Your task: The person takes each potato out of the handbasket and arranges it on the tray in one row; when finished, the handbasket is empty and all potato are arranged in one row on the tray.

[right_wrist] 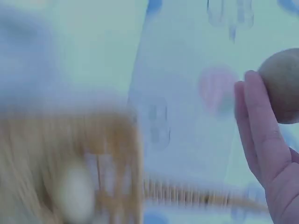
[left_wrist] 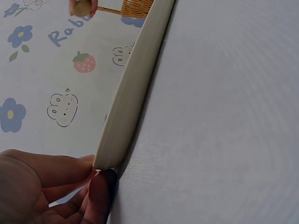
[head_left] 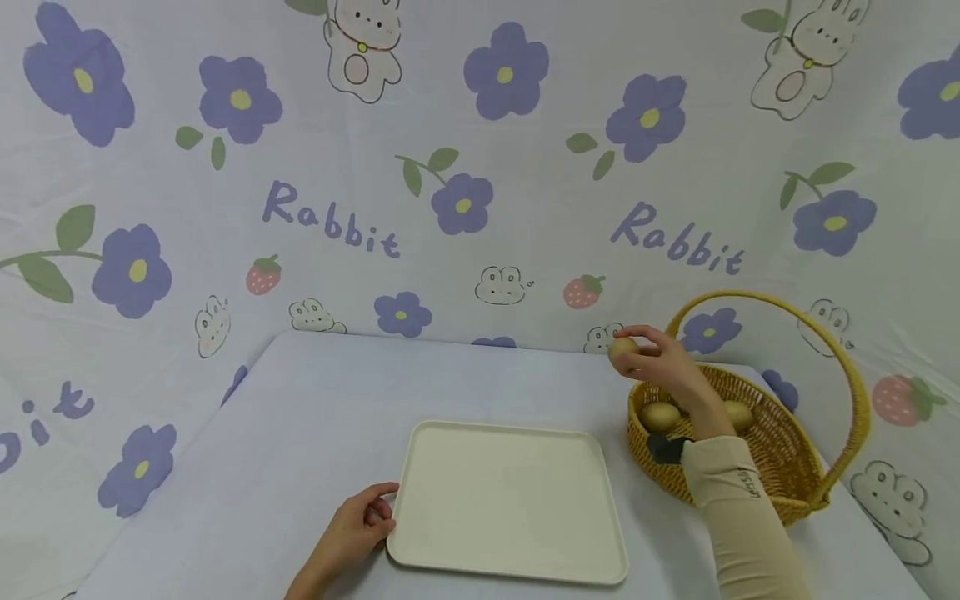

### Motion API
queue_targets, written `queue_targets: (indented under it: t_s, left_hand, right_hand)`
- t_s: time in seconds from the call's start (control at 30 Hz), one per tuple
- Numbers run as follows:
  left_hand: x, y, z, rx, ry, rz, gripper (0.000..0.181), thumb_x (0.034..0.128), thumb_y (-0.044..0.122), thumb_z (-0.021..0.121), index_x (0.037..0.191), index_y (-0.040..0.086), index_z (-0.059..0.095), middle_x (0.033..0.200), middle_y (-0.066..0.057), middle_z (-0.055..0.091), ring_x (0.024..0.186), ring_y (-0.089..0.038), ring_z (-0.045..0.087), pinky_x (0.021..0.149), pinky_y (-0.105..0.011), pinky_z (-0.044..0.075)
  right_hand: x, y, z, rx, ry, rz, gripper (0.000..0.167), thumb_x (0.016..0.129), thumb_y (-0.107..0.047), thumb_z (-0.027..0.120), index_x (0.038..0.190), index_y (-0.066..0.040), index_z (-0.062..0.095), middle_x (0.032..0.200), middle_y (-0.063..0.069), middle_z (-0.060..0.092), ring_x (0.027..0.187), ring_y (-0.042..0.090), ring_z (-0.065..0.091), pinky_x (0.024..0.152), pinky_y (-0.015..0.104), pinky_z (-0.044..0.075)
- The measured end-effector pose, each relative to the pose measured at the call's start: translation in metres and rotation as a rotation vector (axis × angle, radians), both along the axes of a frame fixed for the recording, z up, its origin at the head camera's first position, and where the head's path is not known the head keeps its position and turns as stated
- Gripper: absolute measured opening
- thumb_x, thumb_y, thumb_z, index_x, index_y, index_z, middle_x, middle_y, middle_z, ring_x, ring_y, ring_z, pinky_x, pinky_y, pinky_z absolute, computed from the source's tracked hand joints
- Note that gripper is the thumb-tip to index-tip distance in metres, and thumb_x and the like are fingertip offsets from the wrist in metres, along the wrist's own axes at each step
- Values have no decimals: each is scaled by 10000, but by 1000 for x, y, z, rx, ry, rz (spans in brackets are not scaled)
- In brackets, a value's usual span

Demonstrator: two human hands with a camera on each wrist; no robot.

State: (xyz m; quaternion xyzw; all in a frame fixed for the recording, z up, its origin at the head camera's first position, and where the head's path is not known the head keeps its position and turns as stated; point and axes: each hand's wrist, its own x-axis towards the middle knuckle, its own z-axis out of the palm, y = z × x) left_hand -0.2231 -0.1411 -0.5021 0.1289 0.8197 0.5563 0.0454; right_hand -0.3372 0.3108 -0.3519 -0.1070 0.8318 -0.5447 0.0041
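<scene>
My right hand (head_left: pixel 669 367) holds a round, brown potato (head_left: pixel 622 353) in its fingertips, raised above the far left rim of a wicker basket (head_left: pixel 787 467). The right wrist view shows this potato (right_wrist: pixel 282 86) against the straight fingers (right_wrist: pixel 261 112). More potatoes lie in the basket, one potato (head_left: pixel 661 416) at its left side and another potato (head_left: pixel 738 415) beyond my wrist. At the left edge of a cream rectangular tray (head_left: pixel 506 504), my left hand (head_left: pixel 352 529) grips the rim near the front corner. In the left wrist view, fingers meet the tray corner (left_wrist: pixel 110 156).
The basket's tall arched handle (head_left: pixel 843 367) rises over its right side. A white cloth (head_left: pixel 315 417) covers the table. Behind it hangs a curtain (head_left: pixel 525 167) printed with flowers, rabbits and strawberries. The basket is blurred in the right wrist view.
</scene>
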Motion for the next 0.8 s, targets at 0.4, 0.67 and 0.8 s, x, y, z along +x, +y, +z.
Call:
queue_targets:
  t_s: [0.4, 0.67, 0.8]
  left_hand:
    - [3, 0, 2, 8, 0, -12, 467, 792, -79, 617, 1240, -114, 490, 840, -81, 543, 569, -51, 485, 513, -190, 450]
    - [-2, -1, -4, 34, -6, -6, 480, 788, -71, 629, 1247, -103, 492, 846, -76, 544, 579, -52, 492, 520, -193, 462]
    - [-3, -1, -6, 33, 1, -12, 474, 790, -66, 628, 1243, -105, 494, 845, -69, 546, 581, -48, 484, 519, -190, 457]
  right_hand:
    - [-3, -147, -74, -43, -4, -43, 547, 754, -135, 766, 1228, -17, 520, 1184, 189, 579, 1054, 316, 577, 832, 354, 502]
    - [-1, -215, -108, 130, 61, 43, 514, 696, -119, 801, 1171, -55, 613, 1034, 131, 640, 926, 252, 593, 772, 362, 489]
    - [-2, -235, -118, 173, 94, 116, 528, 699, -92, 794, 1187, -19, 609, 1065, 151, 627, 919, 271, 586, 763, 348, 489]
